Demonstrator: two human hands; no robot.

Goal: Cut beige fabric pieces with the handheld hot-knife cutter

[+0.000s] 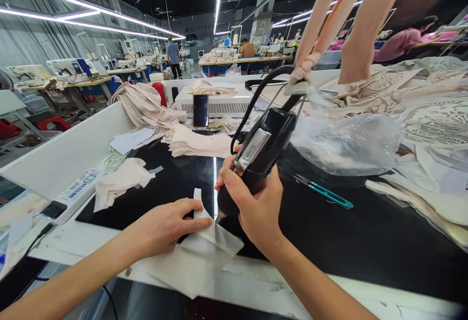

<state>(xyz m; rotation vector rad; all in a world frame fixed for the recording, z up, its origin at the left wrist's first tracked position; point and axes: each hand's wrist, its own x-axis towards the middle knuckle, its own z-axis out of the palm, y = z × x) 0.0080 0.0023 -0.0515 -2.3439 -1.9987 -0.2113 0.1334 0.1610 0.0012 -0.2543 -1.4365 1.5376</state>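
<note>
My right hand (256, 198) is wrapped round a black corded hand tool (261, 149) with a silver lever on its side. It is tilted, with its narrow metal tip pointing down at the edge of a pale cream fabric piece (215, 242). My left hand (171, 225) lies on that fabric, thumb and index finger stretched out and pressing it to the table just left of the tip. A narrow strip of the fabric sticks up beyond the index finger. Knotted peach fabric strips (305, 69) hang from above and are tied to the tool's upper end.
Teal thread snips (325, 192) lie right of the tool on the black tabletop (329, 242). Stacked cream pieces (199, 142), a phone (201, 110) and a white vented box (226, 101) are behind. A plastic bag (347, 144) and lace fabric fill the right; co-workers are farther off.
</note>
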